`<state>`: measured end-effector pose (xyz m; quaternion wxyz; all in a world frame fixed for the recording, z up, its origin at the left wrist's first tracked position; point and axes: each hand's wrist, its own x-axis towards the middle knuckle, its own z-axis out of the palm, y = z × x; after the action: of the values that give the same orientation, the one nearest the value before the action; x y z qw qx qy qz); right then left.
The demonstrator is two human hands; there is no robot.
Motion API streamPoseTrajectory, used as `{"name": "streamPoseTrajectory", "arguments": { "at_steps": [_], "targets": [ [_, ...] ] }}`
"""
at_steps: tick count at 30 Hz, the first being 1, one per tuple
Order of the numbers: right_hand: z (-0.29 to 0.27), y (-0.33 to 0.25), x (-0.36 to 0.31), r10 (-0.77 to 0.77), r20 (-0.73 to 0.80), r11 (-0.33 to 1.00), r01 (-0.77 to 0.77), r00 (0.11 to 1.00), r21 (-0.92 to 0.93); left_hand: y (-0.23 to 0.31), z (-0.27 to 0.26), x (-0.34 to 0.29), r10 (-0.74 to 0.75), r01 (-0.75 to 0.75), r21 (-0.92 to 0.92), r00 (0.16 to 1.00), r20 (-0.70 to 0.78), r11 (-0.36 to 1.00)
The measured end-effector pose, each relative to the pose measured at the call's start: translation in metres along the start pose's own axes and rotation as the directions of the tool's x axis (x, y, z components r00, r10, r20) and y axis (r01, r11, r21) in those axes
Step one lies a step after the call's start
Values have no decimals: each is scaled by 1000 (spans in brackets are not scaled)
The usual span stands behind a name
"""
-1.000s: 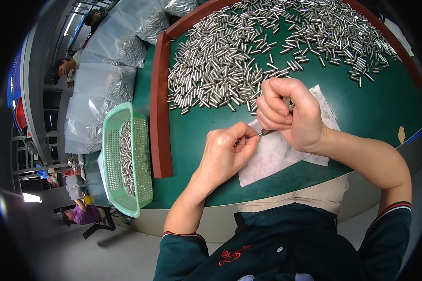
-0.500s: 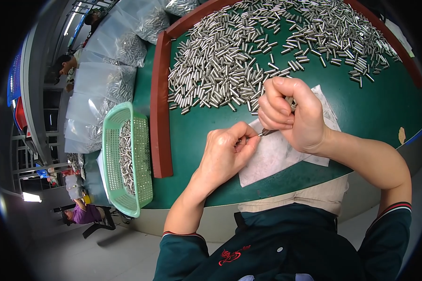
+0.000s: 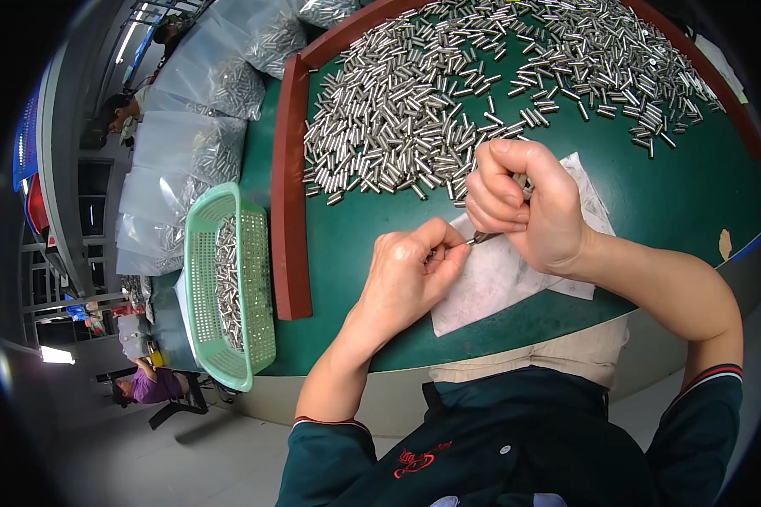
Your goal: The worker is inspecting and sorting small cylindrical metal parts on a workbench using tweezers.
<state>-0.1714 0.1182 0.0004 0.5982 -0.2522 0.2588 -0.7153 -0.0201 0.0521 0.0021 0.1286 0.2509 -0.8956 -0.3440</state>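
Note:
My left hand [image 3: 416,269] is closed in a pinch, thumb against forefinger. What it holds is mostly hidden by the fingers. Wrapped in a fist, my right hand [image 3: 524,203] grips a hand tool; only its slim dark metal tip [image 3: 480,238] comes out below the fist and meets the left fingertips. The tool's kind is hidden. Under both hands lies a smudged white cloth or paper sheet [image 3: 490,283]. Just beyond them spreads a large heap of short silvery metal pins [image 3: 389,127] on the green tabletop [image 3: 347,245].
A dark red wooden rail [image 3: 291,194] borders the pins at left and far side. Left of it stands a light green plastic basket [image 3: 258,338] holding more pins. Clear plastic bags of pins [image 3: 220,152] line the far left. Other people, one in a purple top [image 3: 156,386], are farther off.
Both hands hold almost the same pose and place. In the background at far left, a person has shifted slightly.

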Motion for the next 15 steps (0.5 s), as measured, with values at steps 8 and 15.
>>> {"name": "streamPoseTrajectory", "arguments": {
  "at_steps": [8,15],
  "targets": [
    [-3,-4,1,6,24,999,-5,1000,-36,-4,1,0,3,-4,-28,998,-61,1000],
    [-3,-7,0,-20,3,999,20,1000,-37,-3,0,2,-21,19,-41,999,-45,999]
  ]
}}
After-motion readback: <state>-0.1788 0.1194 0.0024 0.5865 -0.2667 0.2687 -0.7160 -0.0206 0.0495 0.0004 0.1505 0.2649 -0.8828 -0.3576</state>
